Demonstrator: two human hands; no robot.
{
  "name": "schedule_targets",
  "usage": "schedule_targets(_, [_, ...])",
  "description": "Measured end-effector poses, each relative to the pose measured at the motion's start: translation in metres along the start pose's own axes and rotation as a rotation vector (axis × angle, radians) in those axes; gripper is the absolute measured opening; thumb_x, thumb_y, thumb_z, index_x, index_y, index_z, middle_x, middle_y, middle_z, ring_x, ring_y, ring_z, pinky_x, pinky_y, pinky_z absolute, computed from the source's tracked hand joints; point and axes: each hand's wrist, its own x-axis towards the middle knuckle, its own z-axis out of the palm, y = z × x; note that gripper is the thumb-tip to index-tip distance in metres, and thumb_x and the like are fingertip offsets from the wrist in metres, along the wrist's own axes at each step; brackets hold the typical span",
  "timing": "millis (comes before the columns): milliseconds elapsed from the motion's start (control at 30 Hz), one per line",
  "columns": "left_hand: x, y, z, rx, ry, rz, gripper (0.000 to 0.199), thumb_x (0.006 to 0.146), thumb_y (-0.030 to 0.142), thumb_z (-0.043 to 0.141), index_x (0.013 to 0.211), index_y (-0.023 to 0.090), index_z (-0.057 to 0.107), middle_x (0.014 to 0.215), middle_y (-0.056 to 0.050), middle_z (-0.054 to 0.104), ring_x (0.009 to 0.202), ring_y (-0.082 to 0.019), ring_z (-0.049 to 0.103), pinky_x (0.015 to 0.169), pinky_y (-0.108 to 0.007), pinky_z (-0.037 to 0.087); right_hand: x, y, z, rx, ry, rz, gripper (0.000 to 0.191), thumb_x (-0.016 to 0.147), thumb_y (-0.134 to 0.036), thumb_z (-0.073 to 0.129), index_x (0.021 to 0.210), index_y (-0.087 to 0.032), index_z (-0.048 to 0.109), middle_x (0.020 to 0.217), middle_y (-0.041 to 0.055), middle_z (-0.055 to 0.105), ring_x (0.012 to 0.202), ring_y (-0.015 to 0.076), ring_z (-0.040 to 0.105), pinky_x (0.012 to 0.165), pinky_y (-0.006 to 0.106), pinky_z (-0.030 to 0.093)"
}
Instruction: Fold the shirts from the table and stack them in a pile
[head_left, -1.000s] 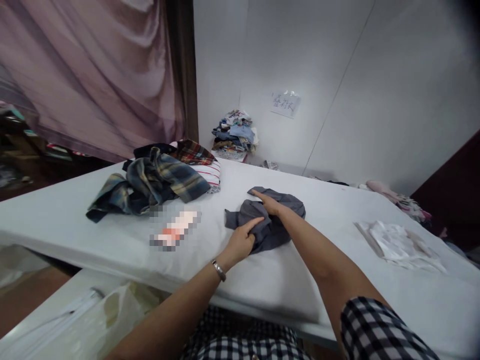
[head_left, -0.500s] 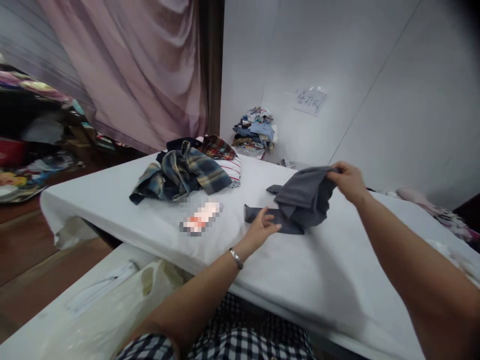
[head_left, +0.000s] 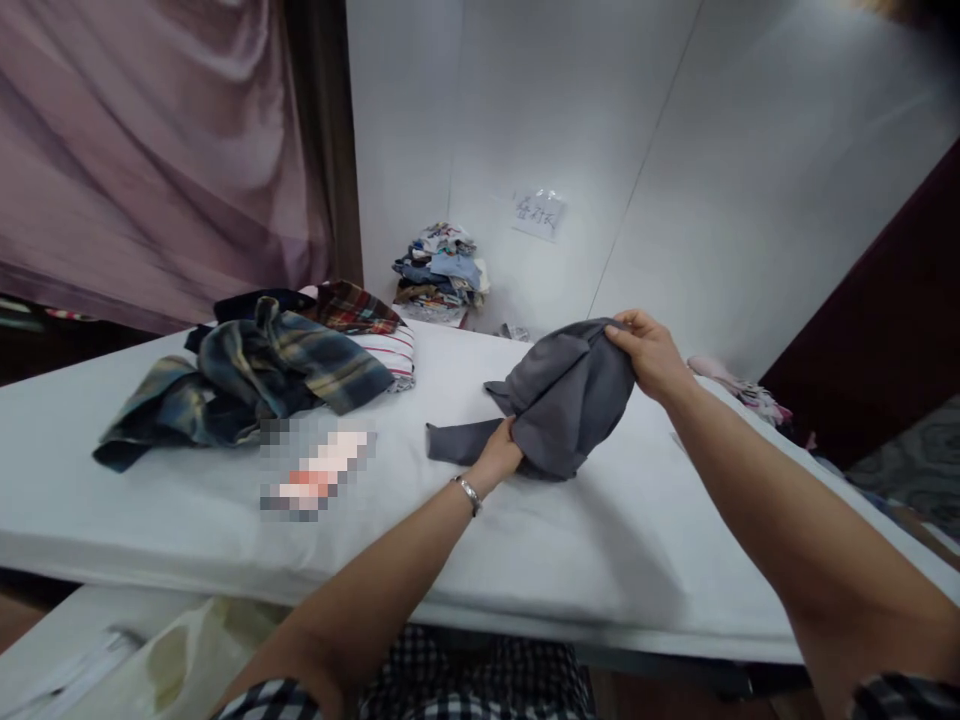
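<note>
A dark grey shirt [head_left: 566,390] is bunched over the white-covered table, its upper part lifted and one sleeve stretched out to the left. My right hand [head_left: 649,350] pinches the raised top edge at the right. Lower down, my left hand [head_left: 501,455], with a silver bracelet at its wrist, grips the near left side of the cloth, and its fingertips are hidden in the fabric. To the left lie a blue-and-yellow plaid shirt [head_left: 247,360], a red plaid garment [head_left: 352,306] and a white garment with red stripes [head_left: 388,347] in a heap.
A blurred-out flat object [head_left: 319,475] lies on the white-covered table [head_left: 510,560] left of my hands. Behind the table stands a pile of folded clothes [head_left: 442,268] against the wall. Pale garments [head_left: 739,390] lie beyond its right edge. A plastic bag [head_left: 202,650] is at the lower left.
My left hand has closed on the grey shirt, where before its fingers were spread beside it. My right hand still holds the raised edge. The view has turned to the right.
</note>
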Motion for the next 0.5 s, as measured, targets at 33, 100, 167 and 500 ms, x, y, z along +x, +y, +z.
schedule_targets(33, [-0.002,0.002,0.002,0.002,-0.030,-0.020,0.028,0.068,0.020,0.072,0.095,0.017,0.072,0.099,-0.010,0.075,0.107,-0.030,0.063,0.102,-0.046,0.044,-0.005,0.003,0.001,0.005,-0.013,0.021,0.039,0.063,-0.045,0.079,0.082,-0.022,0.054,0.068,-0.0049,0.060,0.056,0.0100,0.053,0.051,0.022,0.044])
schedule_targets(100, [-0.004,0.008,0.003,-0.063,-0.083,-0.024,0.015,0.070,0.023,0.068,0.082,0.016,0.073,0.086,-0.009,0.076,0.098,-0.029,0.066,0.097,-0.046,0.047,-0.011,0.009,-0.001,0.028,-0.009,0.049,0.038,0.062,-0.044,0.079,0.081,-0.022,0.054,0.068,-0.0048,0.061,0.056,0.0100,0.054,0.051,0.022,0.044])
schedule_targets(167, [-0.001,0.019,-0.004,-0.194,-0.014,0.036,0.016,0.069,0.027,0.068,0.080,0.015,0.072,0.082,-0.008,0.075,0.093,-0.027,0.066,0.094,-0.045,0.049,-0.013,0.014,-0.008,0.054,0.052,0.049,0.038,0.061,-0.043,0.080,0.081,-0.021,0.055,0.068,-0.0047,0.061,0.056,0.0102,0.054,0.051,0.022,0.044])
schedule_targets(500, [0.022,0.137,-0.108,-0.478,0.363,0.501,0.021,0.064,0.023,0.067,0.084,0.019,0.068,0.080,0.001,0.073,0.074,-0.014,0.065,0.077,-0.025,0.052,-0.062,0.046,-0.038,0.192,0.157,0.209,0.043,0.053,-0.039,0.088,0.079,-0.022,0.059,0.063,-0.0051,0.061,0.052,0.0100,0.053,0.049,0.022,0.039])
